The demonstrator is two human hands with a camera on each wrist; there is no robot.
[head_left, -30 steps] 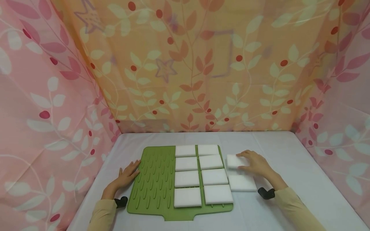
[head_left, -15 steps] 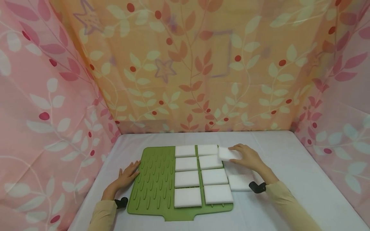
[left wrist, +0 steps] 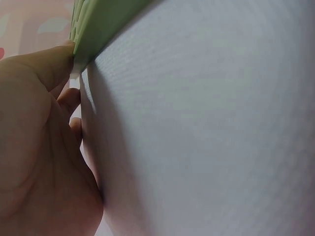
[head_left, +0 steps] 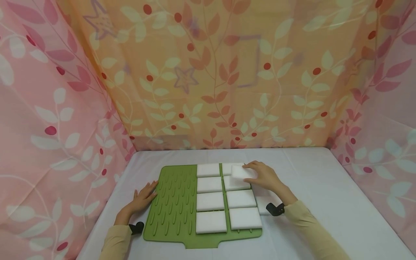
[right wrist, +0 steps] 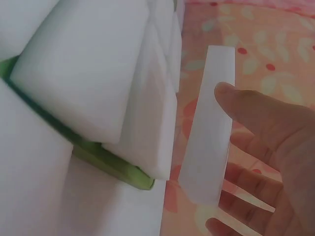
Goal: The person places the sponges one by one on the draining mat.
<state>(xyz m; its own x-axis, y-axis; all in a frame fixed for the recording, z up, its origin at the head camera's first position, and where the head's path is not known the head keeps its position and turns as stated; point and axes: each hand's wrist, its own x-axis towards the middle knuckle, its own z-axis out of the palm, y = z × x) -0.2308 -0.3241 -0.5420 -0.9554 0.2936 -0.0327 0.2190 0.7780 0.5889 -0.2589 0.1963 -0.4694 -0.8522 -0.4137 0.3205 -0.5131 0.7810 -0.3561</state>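
My right hand (head_left: pixel 264 177) pinches a white sponge block (head_left: pixel 238 173) between thumb and fingers, over the far right part of a green ridged mat (head_left: pixel 172 202). In the right wrist view the held sponge (right wrist: pixel 209 132) shows edge-on, raised apart from the sponges on the mat. Two columns of white sponges (head_left: pixel 209 201) lie flat on the mat's middle and right. At the mat's left edge rests my left hand (head_left: pixel 142 198), fingers extended. The left wrist view shows its thumb (left wrist: pixel 61 56) touching the mat's edge (left wrist: pixel 106 24).
One more white sponge (head_left: pixel 264 205) lies on the white-covered table (head_left: pixel 302 173) right of the mat, partly hidden by the black wrist camera (head_left: pixel 274 209). Floral cloth (head_left: pixel 211 90) stands behind the table and along both sides. The mat has a tab (head_left: pixel 201 243) at its near edge.
My right hand has picked up the sponge from the table right of the mat and carried it left over the far right sponges. The left hand stays in place.
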